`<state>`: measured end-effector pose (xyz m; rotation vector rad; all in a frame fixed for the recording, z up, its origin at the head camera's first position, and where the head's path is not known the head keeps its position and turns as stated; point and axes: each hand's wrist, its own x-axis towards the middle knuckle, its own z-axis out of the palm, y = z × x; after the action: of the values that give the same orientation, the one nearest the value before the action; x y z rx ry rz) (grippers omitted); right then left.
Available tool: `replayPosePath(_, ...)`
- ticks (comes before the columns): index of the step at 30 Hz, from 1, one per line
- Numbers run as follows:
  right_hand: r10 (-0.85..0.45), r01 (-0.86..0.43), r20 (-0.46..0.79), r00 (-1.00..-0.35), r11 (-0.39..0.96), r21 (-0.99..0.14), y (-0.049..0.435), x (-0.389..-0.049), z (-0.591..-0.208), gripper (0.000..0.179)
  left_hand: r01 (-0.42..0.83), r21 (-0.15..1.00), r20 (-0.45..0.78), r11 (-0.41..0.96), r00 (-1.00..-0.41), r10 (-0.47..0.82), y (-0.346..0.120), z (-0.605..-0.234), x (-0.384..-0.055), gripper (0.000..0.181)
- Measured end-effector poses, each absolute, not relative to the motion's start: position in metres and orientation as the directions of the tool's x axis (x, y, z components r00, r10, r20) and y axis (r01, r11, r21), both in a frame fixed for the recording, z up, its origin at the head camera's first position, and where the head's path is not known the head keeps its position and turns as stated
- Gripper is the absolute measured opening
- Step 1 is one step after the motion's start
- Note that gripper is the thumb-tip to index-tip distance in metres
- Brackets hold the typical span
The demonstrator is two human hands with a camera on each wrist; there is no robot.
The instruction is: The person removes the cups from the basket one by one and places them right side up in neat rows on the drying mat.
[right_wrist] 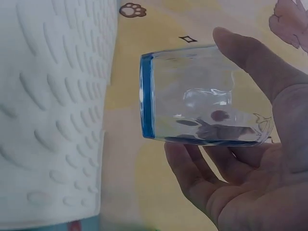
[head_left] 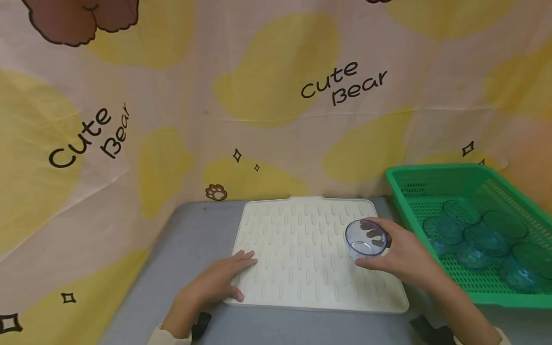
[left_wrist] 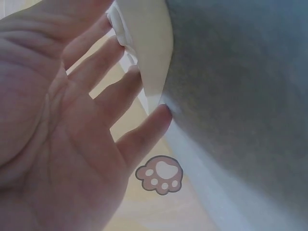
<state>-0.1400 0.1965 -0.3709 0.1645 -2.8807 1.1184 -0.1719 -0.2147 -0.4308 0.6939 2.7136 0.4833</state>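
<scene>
Cuffs of cream fabric (head_left: 169,337) sit closest to my head camera, and just past them I have the left hand (head_left: 219,277) resting on the left edge of an off-white, rectangular mat with raised oblong ridges (head_left: 297,258). Its fingers are extended and hold nothing; a light, flat press there, I judge, is enough to stop the mat sliding.

Above the mat's right side, the right hand (head_left: 403,249) grips a clear, round glass tumbler with a blue edge (head_left: 360,242), thumb on the near side, fingers curled round the far side. My right wrist view shows the tumbler apart from the mat. I would keep that grip even rather than hard and the wrist level, since smooth, curved glass could slip (which end is the mouth, I cannot settle from here).

The mat looks matte and slightly rubbery, its ridges set in rows, on a plain grey tabletop (head_left: 189,239). Right of it stands a green, perforated plastic basket (head_left: 487,299) holding clear glass tumblers (head_left: 485,244), five by my count. Farthest off hangs a creased, pale cloth backdrop with yellow blotches and "Cute Bear" lettering (head_left: 267,139).
</scene>
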Motion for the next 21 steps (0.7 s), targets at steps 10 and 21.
replayPosePath(10,-0.147,-0.178,0.104,-0.984,0.687,-0.705,0.168,-0.159,-0.388,0.088,0.411,0.388,-0.192,0.825,-0.839,0.509,-0.214,-0.428,-0.170,0.091)
replayPosePath(21,-0.213,-0.206,0.088,-0.973,0.631,-0.748,0.126,-0.181,-0.407,0.083,0.384,0.385,-0.205,0.839,-0.851,0.483,-0.214,-0.430,-0.170,0.090)
